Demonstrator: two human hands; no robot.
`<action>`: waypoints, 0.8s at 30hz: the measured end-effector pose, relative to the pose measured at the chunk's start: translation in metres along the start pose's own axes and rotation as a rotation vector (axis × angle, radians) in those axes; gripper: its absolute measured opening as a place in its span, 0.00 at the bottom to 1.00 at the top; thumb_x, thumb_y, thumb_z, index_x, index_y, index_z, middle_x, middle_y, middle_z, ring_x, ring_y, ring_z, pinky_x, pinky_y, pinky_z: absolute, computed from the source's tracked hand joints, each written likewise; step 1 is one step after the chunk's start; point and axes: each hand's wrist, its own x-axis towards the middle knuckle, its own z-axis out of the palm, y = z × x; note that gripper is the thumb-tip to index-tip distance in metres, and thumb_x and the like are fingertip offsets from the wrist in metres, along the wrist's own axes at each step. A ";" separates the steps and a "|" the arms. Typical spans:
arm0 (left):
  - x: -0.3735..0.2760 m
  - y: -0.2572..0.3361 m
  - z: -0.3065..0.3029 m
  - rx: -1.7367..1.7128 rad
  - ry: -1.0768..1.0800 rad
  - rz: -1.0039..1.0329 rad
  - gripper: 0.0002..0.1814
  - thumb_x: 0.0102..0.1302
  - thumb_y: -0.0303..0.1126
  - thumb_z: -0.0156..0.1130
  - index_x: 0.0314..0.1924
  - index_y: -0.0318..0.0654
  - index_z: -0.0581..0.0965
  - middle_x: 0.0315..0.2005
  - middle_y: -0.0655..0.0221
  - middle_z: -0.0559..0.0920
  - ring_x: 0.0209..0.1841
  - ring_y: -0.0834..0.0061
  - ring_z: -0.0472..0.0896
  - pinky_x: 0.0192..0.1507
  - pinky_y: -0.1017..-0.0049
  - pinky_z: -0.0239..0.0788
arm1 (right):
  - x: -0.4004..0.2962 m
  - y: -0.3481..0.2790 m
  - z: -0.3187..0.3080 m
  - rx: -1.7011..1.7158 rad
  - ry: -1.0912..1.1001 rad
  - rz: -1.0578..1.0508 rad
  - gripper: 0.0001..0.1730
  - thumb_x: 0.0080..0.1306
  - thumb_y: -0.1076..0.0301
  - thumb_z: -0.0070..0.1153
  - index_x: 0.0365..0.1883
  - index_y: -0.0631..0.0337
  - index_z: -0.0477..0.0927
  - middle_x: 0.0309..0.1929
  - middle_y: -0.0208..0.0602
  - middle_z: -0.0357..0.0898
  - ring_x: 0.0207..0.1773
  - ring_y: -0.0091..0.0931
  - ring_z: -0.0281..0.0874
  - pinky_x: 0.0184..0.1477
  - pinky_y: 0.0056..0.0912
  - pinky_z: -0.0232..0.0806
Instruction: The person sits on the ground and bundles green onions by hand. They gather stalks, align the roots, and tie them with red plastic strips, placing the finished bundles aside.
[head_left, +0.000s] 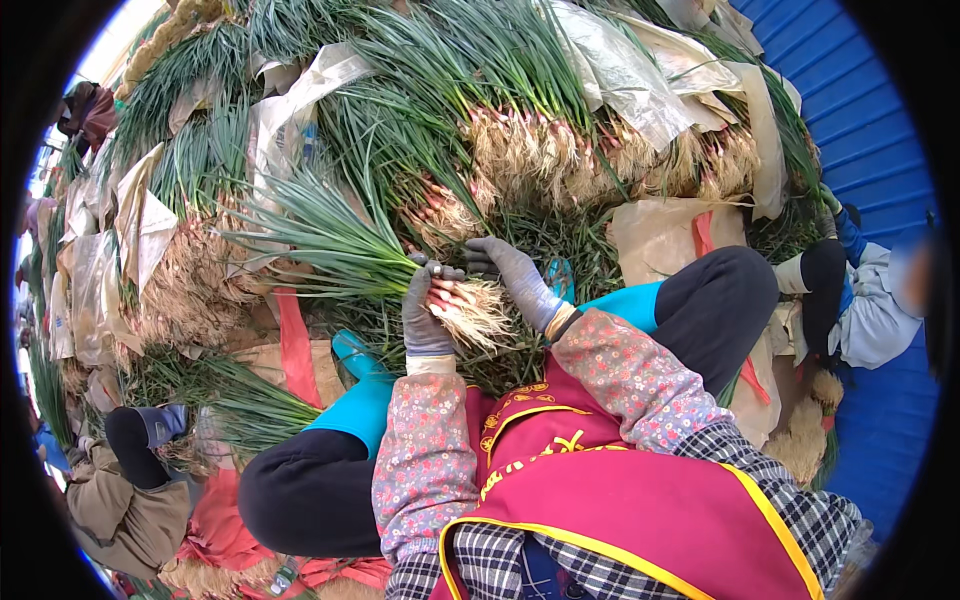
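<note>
My left hand (427, 315), in a grey work glove, is closed around a bunch of green onions or green garlic (457, 300). Long green leaves fan out to the upper left, while the pinkish bulbs and pale stringy roots point to the lower right. Just right of the bunch is my right hand (517, 274), gloved alike, its slightly curled fingers pointing left above the roots. Nothing shows in that hand; its palm side is partly hidden. Beyond both hands lies a pile of the same plants (442, 202), roots towards me.
Loose leaf trimmings (562, 232) cover the ground between my turquoise boots (360, 360). Stacked bunches (525, 142) rise ahead, partly under plastic sheets (622, 75). A person (870, 300) sits at right by a blue corrugated wall (862, 142); another (127, 495) is at lower left.
</note>
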 end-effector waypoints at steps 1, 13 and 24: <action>0.006 -0.003 0.004 0.043 0.096 -0.022 0.09 0.65 0.32 0.62 0.43 0.41 0.73 0.26 0.74 0.76 0.28 0.78 0.74 0.38 0.72 0.72 | -0.001 0.010 -0.002 0.232 0.156 0.075 0.26 0.70 0.49 0.48 0.51 0.66 0.75 0.44 0.35 0.79 0.45 0.26 0.77 0.51 0.28 0.69; 0.004 -0.068 0.008 0.138 0.346 -0.195 0.10 0.62 0.22 0.61 0.43 0.40 0.74 0.28 0.69 0.78 0.22 0.84 0.73 0.19 0.86 0.66 | 0.004 0.028 -0.002 0.747 0.354 0.259 0.16 0.69 0.59 0.50 0.49 0.61 0.75 0.36 0.36 0.77 0.28 0.27 0.72 0.31 0.29 0.71; 0.000 -0.068 -0.007 0.163 0.656 -0.215 0.21 0.69 0.46 0.47 0.46 0.35 0.76 0.37 0.59 0.81 0.38 0.64 0.79 0.44 0.66 0.72 | -0.025 -0.013 0.029 -0.993 0.128 -0.123 0.19 0.59 0.51 0.60 0.38 0.57 0.79 0.39 0.40 0.81 0.42 0.37 0.79 0.47 0.36 0.69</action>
